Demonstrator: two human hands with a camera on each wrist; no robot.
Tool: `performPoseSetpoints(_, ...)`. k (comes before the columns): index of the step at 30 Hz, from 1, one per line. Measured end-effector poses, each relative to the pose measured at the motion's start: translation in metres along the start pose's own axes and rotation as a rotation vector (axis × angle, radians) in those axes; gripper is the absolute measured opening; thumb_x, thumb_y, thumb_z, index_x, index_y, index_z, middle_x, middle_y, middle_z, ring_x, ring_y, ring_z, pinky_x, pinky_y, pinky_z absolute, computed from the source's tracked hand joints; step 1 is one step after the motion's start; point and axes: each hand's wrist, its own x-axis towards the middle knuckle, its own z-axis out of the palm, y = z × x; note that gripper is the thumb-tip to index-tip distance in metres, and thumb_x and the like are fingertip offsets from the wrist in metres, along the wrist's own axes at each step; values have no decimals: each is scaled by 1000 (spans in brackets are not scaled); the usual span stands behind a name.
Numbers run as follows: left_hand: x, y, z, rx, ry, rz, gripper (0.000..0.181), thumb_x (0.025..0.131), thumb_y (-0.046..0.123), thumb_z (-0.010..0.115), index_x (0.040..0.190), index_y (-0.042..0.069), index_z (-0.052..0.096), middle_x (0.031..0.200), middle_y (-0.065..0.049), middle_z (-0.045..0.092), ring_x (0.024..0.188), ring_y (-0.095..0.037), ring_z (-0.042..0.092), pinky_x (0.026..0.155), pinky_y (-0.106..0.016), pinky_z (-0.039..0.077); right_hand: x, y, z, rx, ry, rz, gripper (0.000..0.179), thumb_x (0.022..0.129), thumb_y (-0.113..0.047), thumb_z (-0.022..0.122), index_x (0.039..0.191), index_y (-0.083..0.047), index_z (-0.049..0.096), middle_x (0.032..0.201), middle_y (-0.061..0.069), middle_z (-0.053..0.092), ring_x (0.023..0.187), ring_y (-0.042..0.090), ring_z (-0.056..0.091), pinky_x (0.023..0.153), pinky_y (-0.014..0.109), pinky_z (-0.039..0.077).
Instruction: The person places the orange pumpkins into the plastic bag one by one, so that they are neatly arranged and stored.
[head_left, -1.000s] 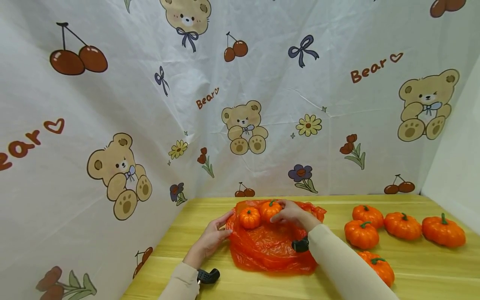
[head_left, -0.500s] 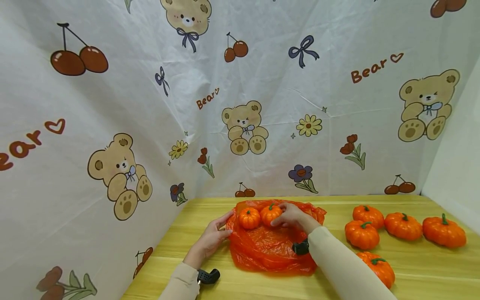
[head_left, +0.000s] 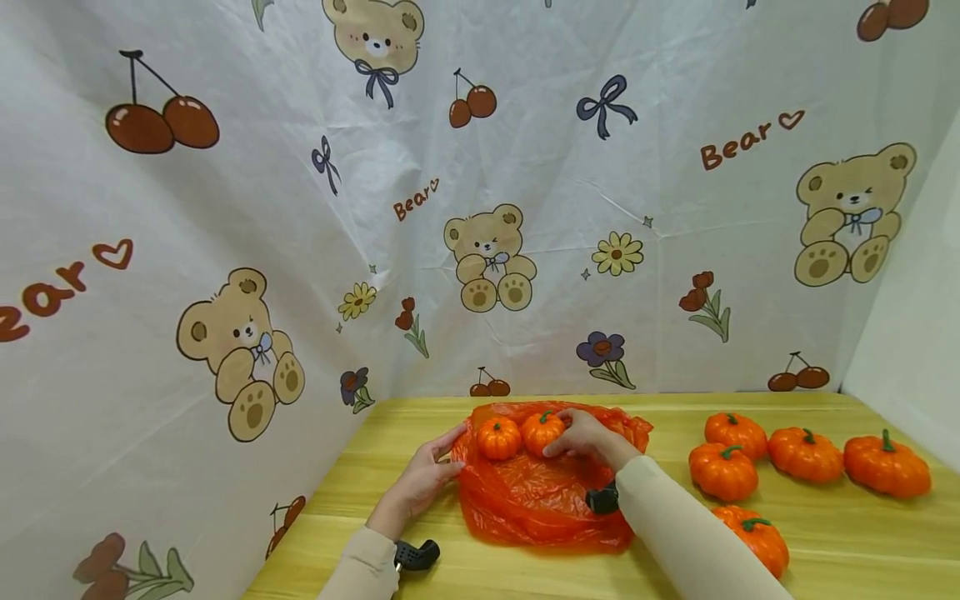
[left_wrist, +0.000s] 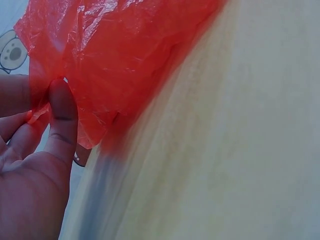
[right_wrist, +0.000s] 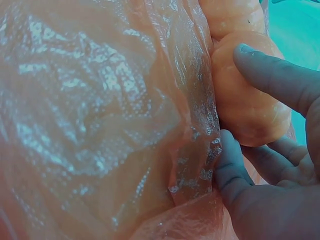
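An orange-red plastic bag (head_left: pixel 525 521) lies spread and crumpled on the wooden table, its mouth facing up. Two small orange pumpkins sit side by side at its back: a left pumpkin (head_left: pixel 497 442) and a right pumpkin (head_left: pixel 542 435), each with a green stem. My left hand (head_left: pixel 431 467) pinches the bag's left edge; the left wrist view shows thumb and fingers meeting on the thin film (left_wrist: pixel 125 55). My right hand (head_left: pixel 592 439) reaches in over the bag and holds the right pumpkin, its thumb and fingers on either side of the orange skin (right_wrist: pixel 250 105) in the right wrist view.
On the right of the table (head_left: pixel 585 575) stand several more pumpkins, among them a large one (head_left: pixel 887 467) at the far right and a near one (head_left: pixel 757 542) beside my right forearm. A white cloth (head_left: pixel 540 350) printed with bears rises behind the table and on the left.
My right hand and the right pumpkin have lowered very slightly within the bag. My left hand keeps its pinch on the bag's edge.
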Motion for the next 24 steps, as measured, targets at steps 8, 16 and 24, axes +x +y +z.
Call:
performPoseSetpoints(8, 0, -3, -1, 8, 0, 1, 75, 95, -10, 56, 162, 13, 33, 171, -15, 23, 142, -32, 47, 93, -26, 58, 3, 3, 2, -2, 16, 2, 81, 81, -8, 86, 147, 4, 40, 139, 27, 50, 109, 34, 57, 84, 35, 59)
performPoseSetpoints(16, 0, -4, 1, 0, 5, -11, 76, 95, -10, 56, 163, 14, 32, 171, -14, 23, 138, -28, 50, 91, -26, 58, -8, -3, -10, -42, -43, -18, 79, 84, -16, 84, 147, 5, 41, 142, 26, 50, 98, 30, 60, 89, 40, 57)
performPoseSetpoints(24, -1, -1, 1, -1, -1, 1, 75, 95, -11, 55, 163, 12, 32, 171, -17, 23, 143, -37, 45, 92, -26, 58, -9, -13, -27, -42, -66, -61, 77, 85, -15, 83, 146, 5, 42, 145, 27, 49, 116, 34, 59, 102, 48, 54)
